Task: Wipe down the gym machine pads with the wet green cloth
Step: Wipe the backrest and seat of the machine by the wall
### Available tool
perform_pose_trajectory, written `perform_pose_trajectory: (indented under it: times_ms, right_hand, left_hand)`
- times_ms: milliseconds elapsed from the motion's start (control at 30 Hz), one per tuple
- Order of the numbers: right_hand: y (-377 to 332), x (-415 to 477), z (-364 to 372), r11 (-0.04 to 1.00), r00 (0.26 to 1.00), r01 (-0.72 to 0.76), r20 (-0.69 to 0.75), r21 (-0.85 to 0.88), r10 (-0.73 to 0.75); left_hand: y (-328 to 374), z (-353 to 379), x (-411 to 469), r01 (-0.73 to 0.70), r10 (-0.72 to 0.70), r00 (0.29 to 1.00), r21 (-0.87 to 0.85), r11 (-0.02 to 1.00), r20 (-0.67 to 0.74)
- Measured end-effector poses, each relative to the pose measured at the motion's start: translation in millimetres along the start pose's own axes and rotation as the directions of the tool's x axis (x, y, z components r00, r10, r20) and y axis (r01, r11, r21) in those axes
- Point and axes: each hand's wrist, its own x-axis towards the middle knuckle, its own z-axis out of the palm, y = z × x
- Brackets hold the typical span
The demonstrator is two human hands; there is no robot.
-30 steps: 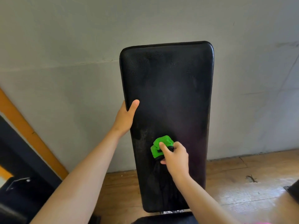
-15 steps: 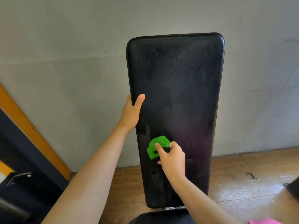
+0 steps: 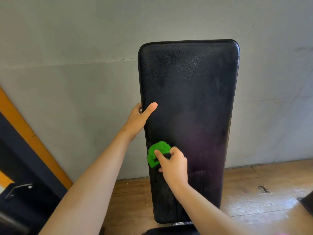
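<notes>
The right hand (image 3: 174,165) clutches the bunched green cloth (image 3: 158,152) low on the upright black pad (image 3: 189,99), whose length runs away above it, while the left hand (image 3: 138,118) grips its edge.

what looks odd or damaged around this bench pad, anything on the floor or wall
A small dark lizard-like shape lies on the wooden floor right of the black pad. A thin crack runs along the grey wall left of the pad's top. The pad shows dull smeary patches but no tear.
</notes>
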Motion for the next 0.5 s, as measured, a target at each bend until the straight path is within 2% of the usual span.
perform_pose_trajectory:
  times_ms: [100, 200, 267, 367, 500]
  right_hand:
    - [21.3, -11.4, 2.5, 0.998, 0.998, -0.058, 0.027, 0.022, 0.058]
    - [-1.9, -5.6, 5.9, 0.995, 0.999, 0.04, -0.009, 0.091, -0.04]
    - [-34.6, 5.7, 6.4, 0.982, 0.991, 0.126, -0.063, 0.14, -0.119]
    - [-68.9, 21.3, 4.6, 0.973, 0.984, 0.169, -0.087, 0.16, -0.156]
    - [-50.9, 18.4, 11.6, 0.986, 0.991, 0.13, -0.057, 0.103, -0.124]
  left_hand:
    - [-2.4, 2.6, -0.6, 0.004, -0.005, 0.999, -0.029, 1.0, -0.041]
    - [-2.1, 2.2, 0.2, 0.003, -0.005, 0.999, -0.049, 0.999, -0.038]
    - [-0.8, -0.6, 1.5, 0.003, -0.005, 1.0, -0.074, 0.997, -0.018]
    - [1.8, -5.1, 3.5, 0.032, -0.03, 0.999, -0.077, 0.996, 0.039]
    - [4.1, -11.5, 6.4, 0.067, -0.067, 0.992, -0.001, 0.998, 0.109]
